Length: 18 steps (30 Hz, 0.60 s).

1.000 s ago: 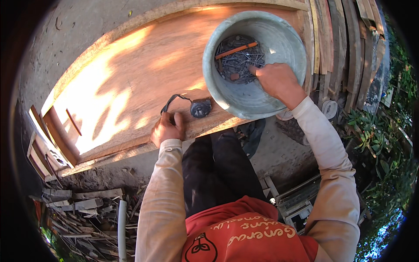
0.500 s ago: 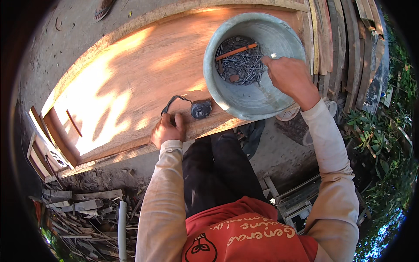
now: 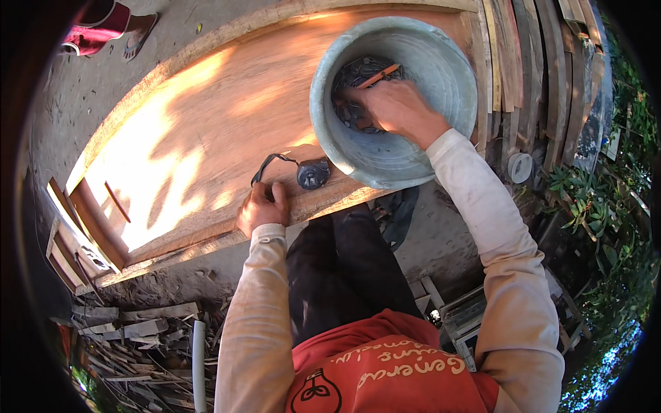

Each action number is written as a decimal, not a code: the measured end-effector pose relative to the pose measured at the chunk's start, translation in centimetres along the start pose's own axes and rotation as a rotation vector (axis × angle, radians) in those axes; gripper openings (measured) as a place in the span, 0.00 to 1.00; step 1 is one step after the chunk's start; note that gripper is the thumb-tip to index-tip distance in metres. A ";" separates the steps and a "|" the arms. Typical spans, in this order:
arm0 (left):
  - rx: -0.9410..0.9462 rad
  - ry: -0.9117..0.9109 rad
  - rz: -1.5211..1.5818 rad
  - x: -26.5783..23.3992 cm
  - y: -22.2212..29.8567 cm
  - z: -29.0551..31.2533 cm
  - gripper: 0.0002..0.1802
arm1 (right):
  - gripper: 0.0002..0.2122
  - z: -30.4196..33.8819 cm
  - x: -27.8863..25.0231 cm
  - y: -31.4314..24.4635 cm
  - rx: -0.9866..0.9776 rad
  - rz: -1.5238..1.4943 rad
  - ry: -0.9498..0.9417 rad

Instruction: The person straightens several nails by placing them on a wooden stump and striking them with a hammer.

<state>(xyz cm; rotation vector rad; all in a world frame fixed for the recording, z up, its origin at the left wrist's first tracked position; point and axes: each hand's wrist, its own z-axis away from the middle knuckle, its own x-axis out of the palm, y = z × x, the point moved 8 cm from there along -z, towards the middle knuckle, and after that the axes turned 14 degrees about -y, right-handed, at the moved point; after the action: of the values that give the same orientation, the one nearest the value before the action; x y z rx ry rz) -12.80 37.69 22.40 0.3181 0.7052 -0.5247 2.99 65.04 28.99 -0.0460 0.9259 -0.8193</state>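
Observation:
My right hand (image 3: pixel 396 109) is down inside a grey bucket (image 3: pixel 441 65), its fingertips among the loose nails (image 3: pixel 365 69) at the bottom. Blur and the hand itself hide what the fingers touch. Just above the knuckles lies an orange, pencil-like stick (image 3: pixel 380 76). My left hand (image 3: pixel 264 208) rests with curled fingers on the near wooden edge of a large panel (image 3: pixel 227 131); its fingertips are hidden. A black strap (image 3: pixel 272 160) runs from beside those fingers to a round dark thing, perhaps a tape measure (image 3: pixel 313 174), lying near the bucket.
Stacked boards (image 3: pixel 530 76) stand past the panel's right end. Scrap wood (image 3: pixel 144 358) and a pale pipe (image 3: pixel 199 365) lie at lower left. At the far left stands another person's foot (image 3: pixel 135 43). A small white container (image 3: pixel 520 167) sits at right, near green plants.
My right hand has moved left and down from the bucket's right side into the nails. My left hand has stayed on the panel edge. Another person's leg has come into view at upper left.

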 end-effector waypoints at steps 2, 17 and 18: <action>-0.010 -0.012 0.015 0.1 -0.1 0.0 0.21 | 0.16 1.0 0.0 0.4 0.059 0.138 -0.127; 0.022 0.026 0.008 -0.2 0.3 0.1 0.20 | 0.12 5.2 -2.6 2.8 0.015 -0.268 0.098; 0.021 0.025 0.006 -0.1 0.2 0.1 0.20 | 0.12 5.4 -2.7 2.5 0.015 -0.270 0.097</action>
<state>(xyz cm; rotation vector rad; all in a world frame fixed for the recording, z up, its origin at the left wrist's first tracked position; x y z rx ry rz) -12.70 37.89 22.53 0.3471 0.7231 -0.5238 7.50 66.92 33.35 -0.1212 1.0184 -1.0866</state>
